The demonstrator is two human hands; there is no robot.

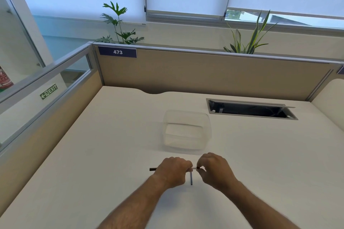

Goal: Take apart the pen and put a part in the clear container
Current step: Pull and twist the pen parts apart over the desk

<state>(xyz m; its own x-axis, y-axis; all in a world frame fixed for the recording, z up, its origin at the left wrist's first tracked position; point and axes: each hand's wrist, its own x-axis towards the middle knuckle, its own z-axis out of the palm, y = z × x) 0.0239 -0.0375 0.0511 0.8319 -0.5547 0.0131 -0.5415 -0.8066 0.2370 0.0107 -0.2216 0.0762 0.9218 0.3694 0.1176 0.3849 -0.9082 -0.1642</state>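
My left hand is closed around the pen, whose dark end sticks out to the left of my fist. My right hand pinches the pen's other end, a small dark tip on a light section, between thumb and fingers. A thin dark rod hangs or lies just below the gap between my hands, pointing toward me. The clear container stands open on the desk a short way beyond my hands. Nothing is visible inside it.
The pale desk is fenced by beige partition panels at the back and left. An open cable hatch is sunk into the desk at the back right. Plants stand behind the partition.
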